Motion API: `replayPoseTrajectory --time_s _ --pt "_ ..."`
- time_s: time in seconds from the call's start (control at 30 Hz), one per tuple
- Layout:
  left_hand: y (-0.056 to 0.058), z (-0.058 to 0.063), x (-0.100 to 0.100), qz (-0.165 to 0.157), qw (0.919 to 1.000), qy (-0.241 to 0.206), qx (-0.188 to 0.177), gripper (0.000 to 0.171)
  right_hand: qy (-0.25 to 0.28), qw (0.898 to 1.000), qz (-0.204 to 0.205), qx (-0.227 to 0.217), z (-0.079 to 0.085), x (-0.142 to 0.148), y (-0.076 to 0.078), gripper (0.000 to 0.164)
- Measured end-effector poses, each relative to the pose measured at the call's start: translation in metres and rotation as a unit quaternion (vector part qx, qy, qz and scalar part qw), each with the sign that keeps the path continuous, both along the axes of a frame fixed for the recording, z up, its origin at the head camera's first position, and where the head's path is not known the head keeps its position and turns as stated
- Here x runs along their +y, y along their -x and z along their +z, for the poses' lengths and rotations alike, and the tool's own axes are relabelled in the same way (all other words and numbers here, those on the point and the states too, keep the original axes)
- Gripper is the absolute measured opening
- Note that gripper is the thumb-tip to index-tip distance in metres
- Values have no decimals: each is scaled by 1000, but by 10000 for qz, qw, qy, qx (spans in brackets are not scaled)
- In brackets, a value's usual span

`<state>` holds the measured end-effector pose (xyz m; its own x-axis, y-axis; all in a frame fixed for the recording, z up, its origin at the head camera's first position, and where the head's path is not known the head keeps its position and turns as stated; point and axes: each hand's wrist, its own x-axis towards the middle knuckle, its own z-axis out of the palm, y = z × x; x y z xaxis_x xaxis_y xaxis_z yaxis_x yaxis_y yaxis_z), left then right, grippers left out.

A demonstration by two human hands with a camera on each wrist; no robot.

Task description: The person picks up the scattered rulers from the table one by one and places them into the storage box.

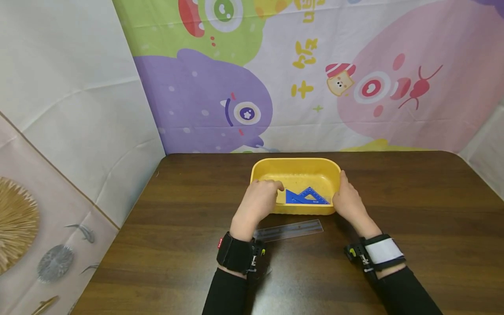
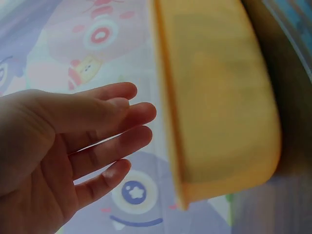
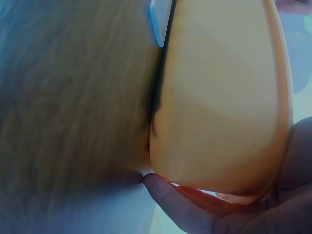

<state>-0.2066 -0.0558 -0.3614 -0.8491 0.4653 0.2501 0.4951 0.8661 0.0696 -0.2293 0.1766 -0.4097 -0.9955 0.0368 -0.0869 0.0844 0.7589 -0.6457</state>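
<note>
A shallow yellow plastic basket (image 1: 295, 209) sits on the table with blue set squares (image 1: 309, 196) inside, overlapping each other. My left hand (image 1: 260, 199) is over the basket's left end; in the left wrist view its fingers (image 2: 139, 139) are loosely bent, with nothing between them and the thumb. At the basket's right end, my right hand (image 1: 350, 201) holds the corner. The right wrist view shows a fingertip (image 3: 156, 185) low at the basket's base and the rest of the hand up by the rim. A clear ruler (image 1: 289, 230) lies just in front of the basket, partly hidden by the left wrist.
The brown wooden table (image 1: 177, 245) reaches back to a cartoon-printed cloth (image 1: 299, 122) hanging behind it. A pale cloth (image 1: 78, 87) hangs along the left side. Each wrist wears a black strap with a small camera.
</note>
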Motion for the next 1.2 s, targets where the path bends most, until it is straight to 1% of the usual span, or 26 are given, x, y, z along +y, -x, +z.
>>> replayPoseTrajectory --time_s 0.13,0.27,0.33,0.4,0.57,0.7,0.77,0.9,0.97,1.0,1.1,1.13,1.2 --pt "-4 7 -3 -31 9997 -153 199 12 38 10000 -22 -45 0 0 -1 64" --pt "-9 15 -2 -32 9996 -245 120 8 7 10000 -25 -33 0 1 1 64" --pt "-12 18 0 -26 9999 -129 56 9 19 10000 -31 -22 0 2 2 64" --pt "-16 21 3 -102 9999 33 -18 14 39 10000 -37 -23 0 2 2 63" --pt "-31 25 5 -554 9974 452 -126 19 5 10000 -25 -29 -1 2 1 61" --pt "-40 23 3 -741 9952 575 -294 14 28 10000 -20 -21 0 1 1 63" --pt "-42 20 1 -817 9942 512 -484 15 65 10000 -14 -41 -1 1 1 64" --pt "-42 15 -2 -991 9910 275 -855 30 67 10000 -9 4 -2 2 1 65" --pt "-42 11 -4 -996 9896 236 -1009 36 72 10000 -20 9 -2 2 1 65" --pt "-42 8 -5 -984 9894 263 -1031 38 67 10000 -18 7 -2 2 1 64" --pt "-41 -2 -7 -862 9919 475 -804 36 46 10000 -6 -21 -1 2 0 64" --pt "-41 -5 -7 -805 9927 589 -672 34 46 10000 -6 -30 -1 2 0 64" --pt "-40 -12 -7 -653 9936 852 -358 24 40 10000 -2 -34 0 1 0 64"
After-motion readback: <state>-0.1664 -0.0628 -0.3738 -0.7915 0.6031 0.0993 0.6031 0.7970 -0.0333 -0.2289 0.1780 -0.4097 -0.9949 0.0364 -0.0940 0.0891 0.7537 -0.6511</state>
